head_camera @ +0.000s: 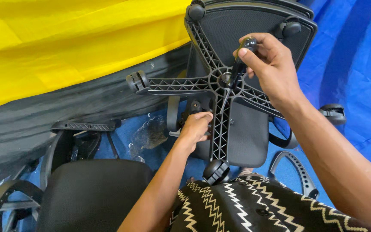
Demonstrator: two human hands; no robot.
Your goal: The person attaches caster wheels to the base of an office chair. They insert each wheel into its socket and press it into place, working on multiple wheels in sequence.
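From the head camera you are looking down on an upturned office chair: its five-arm star base (220,92) faces you, ribbed undersides showing, with the black seat and mesh backrest (254,32) behind it.

Your right hand (269,64) sits over the hub of the base. Its fingers are wrapped shut around a screwdriver (239,58), thumb pressed near the rounded black handle top, and the shaft slants down to the centre of the hub.

Your left hand (195,126) is lower, just left of the arm that points toward you. Its fingers are curled closed on a dark part under the seat beside that arm; what exactly it grips is hidden by the hand itself.

Casters show on the arm ends: one at the left (137,81), one nearest you (216,172), and two at the top edge of the backrest. Another loose caster (333,114) lies to the right on the blue tarp (357,73).

A curved armrest piece (299,169) rests on the tarp beside your right forearm. A second black seat cushion (95,193) fills the lower left, with more chair parts beyond it. Yellow fabric (65,38) covers the upper left. Your patterned zigzag garment (254,206) fills the bottom edge.
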